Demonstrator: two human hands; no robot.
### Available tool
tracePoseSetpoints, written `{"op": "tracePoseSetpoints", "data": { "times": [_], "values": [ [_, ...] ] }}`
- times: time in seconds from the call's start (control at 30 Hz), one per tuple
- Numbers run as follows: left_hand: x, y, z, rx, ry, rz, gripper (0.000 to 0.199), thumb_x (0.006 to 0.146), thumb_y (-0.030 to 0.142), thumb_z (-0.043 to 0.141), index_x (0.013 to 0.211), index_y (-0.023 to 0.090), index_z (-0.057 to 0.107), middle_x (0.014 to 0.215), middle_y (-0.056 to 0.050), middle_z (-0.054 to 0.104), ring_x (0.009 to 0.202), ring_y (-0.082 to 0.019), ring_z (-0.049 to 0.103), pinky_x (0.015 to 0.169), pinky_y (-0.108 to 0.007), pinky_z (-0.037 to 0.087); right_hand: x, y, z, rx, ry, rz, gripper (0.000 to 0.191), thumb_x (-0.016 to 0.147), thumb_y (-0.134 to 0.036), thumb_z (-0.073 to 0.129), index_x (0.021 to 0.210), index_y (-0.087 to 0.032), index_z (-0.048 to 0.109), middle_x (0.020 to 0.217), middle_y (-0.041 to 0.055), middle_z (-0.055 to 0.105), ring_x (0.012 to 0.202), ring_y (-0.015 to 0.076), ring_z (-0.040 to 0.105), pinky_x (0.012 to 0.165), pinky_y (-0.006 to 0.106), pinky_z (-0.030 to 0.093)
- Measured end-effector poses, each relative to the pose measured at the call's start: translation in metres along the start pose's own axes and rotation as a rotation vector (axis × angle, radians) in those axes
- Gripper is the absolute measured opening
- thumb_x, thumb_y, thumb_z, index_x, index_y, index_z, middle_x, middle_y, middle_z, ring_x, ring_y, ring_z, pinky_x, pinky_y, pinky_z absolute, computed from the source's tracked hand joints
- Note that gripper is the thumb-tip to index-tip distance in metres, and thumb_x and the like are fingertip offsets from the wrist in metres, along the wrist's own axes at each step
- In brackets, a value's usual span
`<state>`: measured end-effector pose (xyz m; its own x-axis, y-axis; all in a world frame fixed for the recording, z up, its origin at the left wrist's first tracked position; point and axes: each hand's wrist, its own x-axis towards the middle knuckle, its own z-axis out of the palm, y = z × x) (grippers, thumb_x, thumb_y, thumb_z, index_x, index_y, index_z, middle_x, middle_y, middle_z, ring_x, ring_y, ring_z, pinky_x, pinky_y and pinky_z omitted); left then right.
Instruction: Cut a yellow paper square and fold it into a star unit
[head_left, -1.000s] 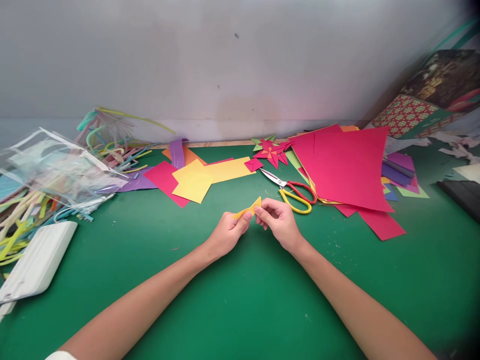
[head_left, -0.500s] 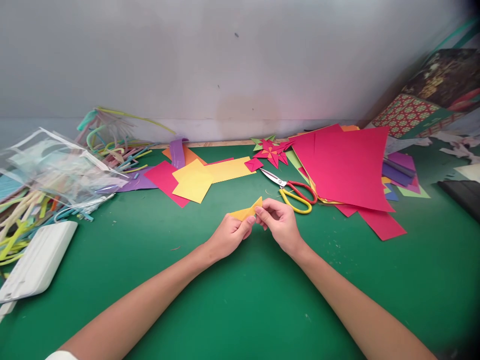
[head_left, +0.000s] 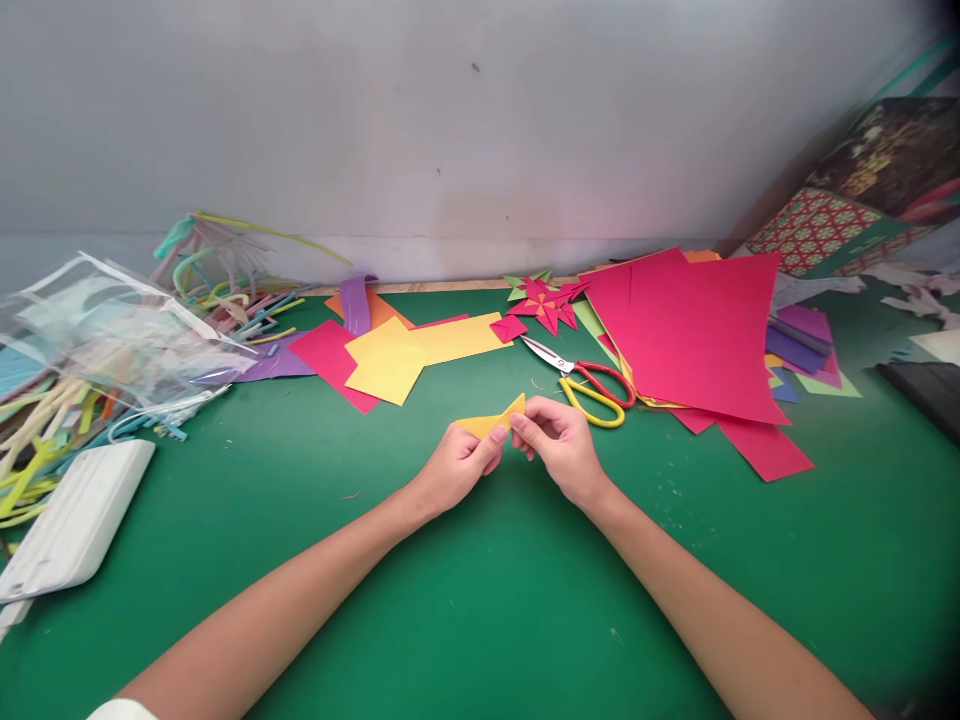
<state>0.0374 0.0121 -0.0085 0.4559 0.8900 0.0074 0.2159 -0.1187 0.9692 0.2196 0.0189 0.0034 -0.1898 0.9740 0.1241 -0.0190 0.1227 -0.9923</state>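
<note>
A small folded piece of yellow paper [head_left: 489, 422] is held between both hands above the green table. My left hand [head_left: 459, 465] grips its left part, with the thumb lying on top. At the right end my right hand [head_left: 556, 447] pinches the paper between thumb and fingers. Just beyond my right hand lie scissors with one red and one yellow handle [head_left: 592, 390], blades pointing up and left. Folded red paper stars [head_left: 546, 303] and a small red folded square [head_left: 508, 328] are behind them.
Yellow sheets [head_left: 386, 362] overlap red and purple paper at centre left. Large red sheets [head_left: 690, 335] lie at right. On the left are a clear plastic bag [head_left: 120, 320], fuzzy coloured stems [head_left: 37, 470] and a white device [head_left: 79, 520]. The green table [head_left: 480, 620] meets a grey wall.
My left thumb and fingers have shifted slightly on the yellow paper, and its left part looks slightly narrower. My right hand has barely moved.
</note>
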Motion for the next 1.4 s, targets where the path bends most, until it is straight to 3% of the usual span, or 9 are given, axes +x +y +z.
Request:
{"op": "tracePoseSetpoints", "data": {
  "times": [0.27,0.4,0.53,0.63,0.73,0.9,1.13,1.4],
  "values": [
    [0.001,-0.004,0.000,0.027,0.010,0.002,0.064,0.106,0.056,0.033,0.056,0.018,0.042,0.050,0.004,0.038,0.050,-0.010,0.035,0.056,-0.026,0.032,0.001,0.003,0.001,-0.010,0.002,0.010,0.032,0.095,-0.044,0.068,0.074,-0.020,0.065,0.065,-0.0006,0.061,0.054,0.0132,0.053,0.050,0.026,0.045],
    [0.002,0.001,0.000,-0.022,0.026,0.040,0.056,0.105,0.055,0.038,0.072,0.016,0.059,0.069,-0.001,0.058,0.063,-0.013,0.051,0.063,-0.026,0.041,0.005,-0.001,-0.007,-0.099,0.007,-0.026,0.030,0.097,-0.041,0.066,0.076,-0.020,0.064,0.066,-0.0007,0.062,0.054,0.0139,0.055,0.051,0.026,0.047],
    [0.007,0.001,-0.002,-0.185,0.191,0.084,0.044,0.106,0.052,0.038,0.113,0.017,0.064,0.106,-0.008,0.065,0.082,-0.016,0.060,0.073,-0.028,0.049,0.011,-0.004,-0.027,-0.492,-0.035,-0.240,0.020,0.101,-0.030,0.062,0.085,-0.021,0.068,0.073,0.0016,0.067,0.063,0.0168,0.060,0.061,0.030,0.049],
    [0.009,0.000,-0.003,-0.230,0.237,0.081,0.041,0.106,0.048,0.040,0.118,0.019,0.066,0.114,-0.010,0.065,0.101,-0.022,0.062,0.074,-0.029,0.053,0.013,-0.003,-0.040,-0.722,-0.162,-0.463,0.016,0.104,-0.024,0.057,0.097,-0.021,0.071,0.087,0.0060,0.072,0.079,0.0210,0.065,0.074,0.034,0.051],
    [0.011,0.002,-0.004,-0.087,0.169,0.087,0.030,0.103,0.040,0.053,0.119,0.021,0.069,0.117,-0.009,0.066,0.105,-0.022,0.063,0.081,-0.030,0.054,0.012,0.000,-0.044,-0.827,-0.241,-0.548,0.019,0.106,-0.022,0.052,0.106,-0.021,0.070,0.091,0.0082,0.072,0.083,0.0225,0.066,0.074,0.035,0.052],
    [0.010,0.005,-0.005,0.033,0.133,0.138,0.026,0.103,0.033,0.055,0.120,0.022,0.071,0.118,-0.008,0.069,0.107,-0.022,0.065,0.092,-0.032,0.053,0.010,0.001,-0.041,-0.838,-0.268,-0.602,0.021,0.106,-0.019,0.050,0.116,-0.023,0.068,0.101,0.0095,0.074,0.091,0.0235,0.068,0.078,0.037,0.055],
    [0.008,0.004,-0.005,-0.126,0.070,0.062,0.039,0.100,0.039,0.060,0.135,0.021,0.065,0.133,-0.010,0.069,0.116,-0.025,0.068,0.099,-0.035,0.054,0.008,0.000,-0.036,-0.774,-0.226,-0.649,0.025,0.104,-0.014,0.055,0.122,-0.024,0.067,0.108,0.0094,0.075,0.096,0.0233,0.069,0.082,0.038,0.058],
    [0.010,0.000,-0.004,-0.282,0.076,0.018,0.042,0.103,0.041,0.054,0.138,0.021,0.063,0.139,-0.010,0.067,0.108,-0.024,0.071,0.091,-0.034,0.058,0.008,0.000,-0.028,-0.717,-0.193,-0.647,0.046,0.102,-0.011,0.056,0.145,-0.028,0.056,0.117,0.0072,0.076,0.102,0.0237,0.071,0.090,0.040,0.059]
  ]
}}
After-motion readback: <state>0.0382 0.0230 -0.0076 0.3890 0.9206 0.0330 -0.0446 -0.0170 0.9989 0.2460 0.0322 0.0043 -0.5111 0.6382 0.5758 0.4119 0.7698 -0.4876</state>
